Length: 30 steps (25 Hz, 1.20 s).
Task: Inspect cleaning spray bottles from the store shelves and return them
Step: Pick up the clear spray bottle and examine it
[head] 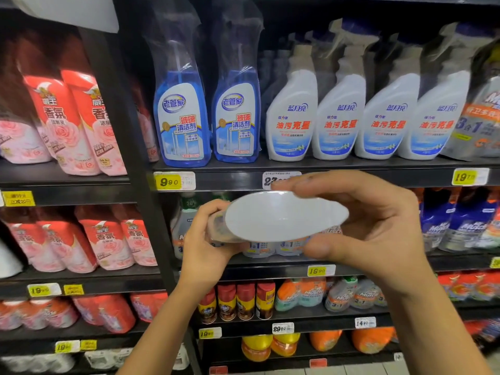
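Left grip [205, 239] curls round the spray bottle [284, 216]; right grip [378, 226] clasps its base end, fingers above, thumb below. The bottle lies sideways between them, white base facing the camera, in front of the shelf [378, 178] edge.

Head-worn wide-angle view, close up to store shelving.

The single camera looks forward and slightly down, square onto the shelving, near enough that the shelf tiers fill the frame from top to bottom. A dark upright [140, 185] slants through left of centre, and the shelf edge [230, 181] with its yellow price tag [167, 181] crosses mid-frame. Blue glass cleaner bottles [181, 117] stand just above that edge. Nearest the lens, the left grip [203, 247] and right grip [378, 228] come up from the bottom edge, holding a bottle [284, 215] with its oval base turned to the camera.
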Tool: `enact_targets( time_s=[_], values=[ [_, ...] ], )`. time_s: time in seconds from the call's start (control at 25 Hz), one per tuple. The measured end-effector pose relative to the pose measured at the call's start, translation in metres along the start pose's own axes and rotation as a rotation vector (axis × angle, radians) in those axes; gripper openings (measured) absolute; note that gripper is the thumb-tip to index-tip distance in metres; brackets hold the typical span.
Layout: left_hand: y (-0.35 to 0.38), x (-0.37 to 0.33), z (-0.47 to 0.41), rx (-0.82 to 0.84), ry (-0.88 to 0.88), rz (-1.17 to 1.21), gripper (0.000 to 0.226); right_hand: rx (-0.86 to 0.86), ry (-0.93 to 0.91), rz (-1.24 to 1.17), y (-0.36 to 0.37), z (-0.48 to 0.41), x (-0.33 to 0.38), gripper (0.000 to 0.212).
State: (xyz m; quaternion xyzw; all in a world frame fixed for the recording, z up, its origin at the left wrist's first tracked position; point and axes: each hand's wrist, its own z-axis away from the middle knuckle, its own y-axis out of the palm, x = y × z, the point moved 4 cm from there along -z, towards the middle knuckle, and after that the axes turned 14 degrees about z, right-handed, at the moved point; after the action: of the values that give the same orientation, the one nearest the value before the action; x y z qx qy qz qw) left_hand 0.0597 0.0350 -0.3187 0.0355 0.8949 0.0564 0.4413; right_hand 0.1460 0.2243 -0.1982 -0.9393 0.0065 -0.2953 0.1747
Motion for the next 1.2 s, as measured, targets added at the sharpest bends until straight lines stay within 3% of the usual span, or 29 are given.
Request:
enact_targets(
  time_s=[0.36, 0.64, 0.76, 1.0, 1.04, 1.2],
  values=[
    [0.001, -0.003, 0.007, 0.127, -0.084, 0.011, 0.085, -0.143, 0.039, -0.037, -0.003, -0.009, -0.006, 0.036],
    [0.026, -0.018, 0.027, 0.323, -0.285, 0.319, 0.065, -0.387, 0.244, 0.158, -0.034, -0.046, -0.034, 0.008],
    [0.035, -0.023, 0.031, 0.355, -0.379, 0.452, 0.059, -0.367, 0.364, 0.2, -0.044, -0.06, -0.051, 0.01],
    [0.04, -0.035, 0.032, 0.378, -0.496, 0.608, 0.046, -0.148, 0.454, -0.199, -0.038, -0.059, -0.075, 0.02],
    [0.039, -0.036, 0.032, 0.375, -0.518, 0.62, 0.045, -0.111, 0.473, -0.27, -0.035, -0.055, -0.079, 0.026],
    [0.042, -0.039, 0.034, 0.354, -0.607, 0.661, 0.052, 0.053, 0.542, -0.526, -0.017, -0.045, -0.086, 0.106]
  ],
)
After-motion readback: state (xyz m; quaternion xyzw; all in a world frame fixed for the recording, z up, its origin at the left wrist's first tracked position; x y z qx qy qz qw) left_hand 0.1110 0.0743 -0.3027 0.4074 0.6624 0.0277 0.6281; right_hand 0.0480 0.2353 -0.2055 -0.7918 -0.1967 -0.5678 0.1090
